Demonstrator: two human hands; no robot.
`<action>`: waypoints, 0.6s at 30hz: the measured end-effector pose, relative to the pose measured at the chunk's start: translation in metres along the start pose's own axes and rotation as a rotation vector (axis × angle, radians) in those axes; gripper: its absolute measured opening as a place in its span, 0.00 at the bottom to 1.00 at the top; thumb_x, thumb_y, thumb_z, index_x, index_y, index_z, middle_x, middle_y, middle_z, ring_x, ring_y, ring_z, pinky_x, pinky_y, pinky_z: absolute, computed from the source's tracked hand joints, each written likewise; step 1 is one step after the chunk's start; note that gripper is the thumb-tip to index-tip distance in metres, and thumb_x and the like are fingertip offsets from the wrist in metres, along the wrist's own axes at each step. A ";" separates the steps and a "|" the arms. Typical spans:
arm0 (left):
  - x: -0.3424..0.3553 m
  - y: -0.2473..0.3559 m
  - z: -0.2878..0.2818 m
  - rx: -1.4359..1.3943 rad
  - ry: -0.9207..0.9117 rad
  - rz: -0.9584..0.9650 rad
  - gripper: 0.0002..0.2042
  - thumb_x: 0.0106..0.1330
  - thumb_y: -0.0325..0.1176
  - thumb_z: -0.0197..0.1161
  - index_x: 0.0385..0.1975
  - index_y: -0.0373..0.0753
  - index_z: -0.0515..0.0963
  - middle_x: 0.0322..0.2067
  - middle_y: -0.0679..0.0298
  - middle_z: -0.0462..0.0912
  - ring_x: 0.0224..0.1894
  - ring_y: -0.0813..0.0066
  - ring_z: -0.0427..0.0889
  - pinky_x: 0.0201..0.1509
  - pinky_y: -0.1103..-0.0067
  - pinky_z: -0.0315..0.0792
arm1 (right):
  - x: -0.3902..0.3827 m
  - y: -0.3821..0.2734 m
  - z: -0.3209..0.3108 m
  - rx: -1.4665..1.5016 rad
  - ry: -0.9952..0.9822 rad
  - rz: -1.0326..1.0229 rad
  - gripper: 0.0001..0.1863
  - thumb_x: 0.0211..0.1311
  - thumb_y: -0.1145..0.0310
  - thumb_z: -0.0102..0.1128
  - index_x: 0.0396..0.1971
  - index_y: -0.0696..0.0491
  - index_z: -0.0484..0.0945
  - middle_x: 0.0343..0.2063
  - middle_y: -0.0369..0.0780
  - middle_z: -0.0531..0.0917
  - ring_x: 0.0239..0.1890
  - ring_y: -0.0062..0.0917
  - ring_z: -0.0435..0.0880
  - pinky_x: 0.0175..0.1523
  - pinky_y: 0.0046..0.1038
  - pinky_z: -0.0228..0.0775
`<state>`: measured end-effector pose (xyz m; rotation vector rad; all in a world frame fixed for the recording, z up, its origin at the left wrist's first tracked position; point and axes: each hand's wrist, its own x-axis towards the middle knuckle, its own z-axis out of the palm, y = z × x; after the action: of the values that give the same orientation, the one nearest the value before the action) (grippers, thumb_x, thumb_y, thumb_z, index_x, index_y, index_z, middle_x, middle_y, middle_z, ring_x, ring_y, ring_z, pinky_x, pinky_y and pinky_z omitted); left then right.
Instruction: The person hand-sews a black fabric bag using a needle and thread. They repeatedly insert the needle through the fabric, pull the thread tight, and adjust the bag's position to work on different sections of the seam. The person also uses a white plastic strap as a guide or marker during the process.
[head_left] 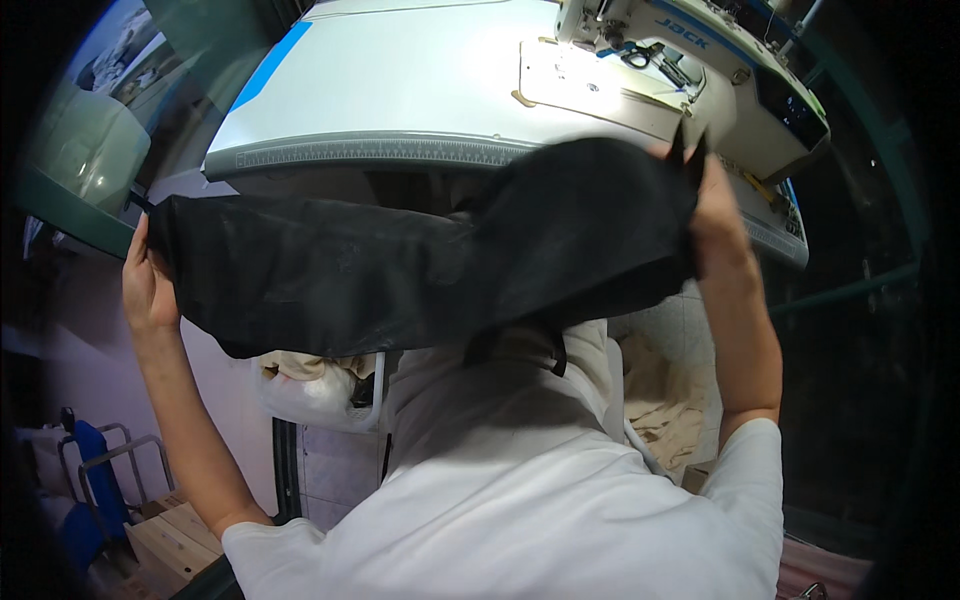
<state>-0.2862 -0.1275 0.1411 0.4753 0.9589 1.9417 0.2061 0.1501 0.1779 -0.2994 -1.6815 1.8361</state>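
Note:
A long piece of black fabric (340, 270) stretches across my lap area in front of the table edge, its right part broader and rounded at the top. My left hand (150, 275) holds its upper left end, fingers wrapped at the edge. My right hand (720, 220) grips the right end, partly hidden behind the cloth and a little blurred, with dark pointed tips of material sticking up above it. Just beyond the fabric is a white sewing table (380, 75) with a ruler strip along its front edge.
A sewing machine (730, 90) stands at the back right, black scissors (635, 57) by its needle plate. A plastic bin with cloth (310, 400) sits low left. Beige fabric (660, 400) lies low right; cardboard boxes (170, 540) and a blue trolley (95, 470) stand at lower left.

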 end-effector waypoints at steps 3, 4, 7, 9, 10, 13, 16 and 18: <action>-0.008 0.000 0.033 0.003 0.027 0.044 0.16 0.76 0.36 0.49 0.47 0.30 0.79 0.45 0.52 0.84 0.51 0.60 0.83 0.62 0.64 0.75 | 0.011 -0.035 0.015 -0.003 -0.055 -0.123 0.10 0.53 0.77 0.63 0.37 0.59 0.82 0.28 0.35 0.83 0.29 0.17 0.80 0.36 0.18 0.72; -0.010 0.000 0.035 0.005 0.040 0.065 0.16 0.76 0.35 0.49 0.47 0.30 0.79 0.45 0.52 0.85 0.50 0.59 0.84 0.62 0.63 0.75 | 0.008 -0.046 0.021 -0.023 -0.084 -0.154 0.10 0.53 0.77 0.63 0.37 0.59 0.82 0.28 0.35 0.82 0.28 0.17 0.80 0.35 0.19 0.71; 0.012 -0.007 0.024 -0.113 -0.045 -0.079 0.16 0.75 0.34 0.48 0.44 0.29 0.80 0.43 0.51 0.85 0.47 0.58 0.85 0.58 0.64 0.78 | -0.014 -0.092 0.036 -0.181 -0.063 -0.228 0.09 0.52 0.76 0.62 0.35 0.59 0.81 0.25 0.35 0.81 0.25 0.18 0.78 0.31 0.19 0.69; 0.003 -0.020 0.028 -0.090 0.017 -0.130 0.15 0.74 0.33 0.50 0.43 0.28 0.80 0.41 0.50 0.86 0.43 0.59 0.87 0.52 0.66 0.81 | -0.006 -0.096 0.028 -0.250 0.052 -0.208 0.08 0.51 0.76 0.62 0.34 0.59 0.81 0.23 0.34 0.80 0.22 0.18 0.77 0.28 0.19 0.67; 0.005 -0.032 0.021 -0.073 0.029 -0.146 0.15 0.74 0.33 0.50 0.42 0.28 0.80 0.41 0.50 0.86 0.43 0.59 0.87 0.51 0.67 0.82 | 0.008 -0.095 0.019 -0.297 0.140 -0.169 0.08 0.51 0.76 0.62 0.33 0.59 0.81 0.22 0.34 0.79 0.21 0.19 0.76 0.27 0.19 0.66; 0.001 -0.082 -0.015 -0.032 0.167 -0.235 0.16 0.72 0.37 0.53 0.44 0.30 0.81 0.40 0.51 0.86 0.42 0.60 0.87 0.49 0.67 0.82 | 0.053 -0.068 -0.026 -0.483 0.426 0.093 0.07 0.50 0.75 0.61 0.31 0.59 0.80 0.20 0.34 0.78 0.18 0.19 0.74 0.23 0.20 0.64; 0.013 -0.177 -0.057 -0.171 0.313 -0.427 0.16 0.70 0.36 0.52 0.46 0.31 0.80 0.42 0.51 0.85 0.43 0.60 0.86 0.50 0.66 0.81 | 0.043 0.008 -0.093 -0.828 0.279 0.531 0.06 0.49 0.76 0.59 0.28 0.60 0.80 0.19 0.36 0.79 0.18 0.20 0.76 0.22 0.22 0.66; 0.008 -0.246 -0.113 -0.301 0.170 -0.424 0.15 0.69 0.34 0.52 0.47 0.31 0.79 0.44 0.52 0.84 0.44 0.59 0.84 0.53 0.66 0.79 | 0.015 0.058 -0.088 -1.239 0.148 0.637 0.07 0.46 0.79 0.56 0.27 0.62 0.81 0.21 0.48 0.82 0.23 0.39 0.81 0.30 0.33 0.71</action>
<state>-0.2283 -0.0955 -0.1210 -0.0658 0.7768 1.7114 0.2265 0.2312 0.1117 -1.5534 -2.5832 0.7858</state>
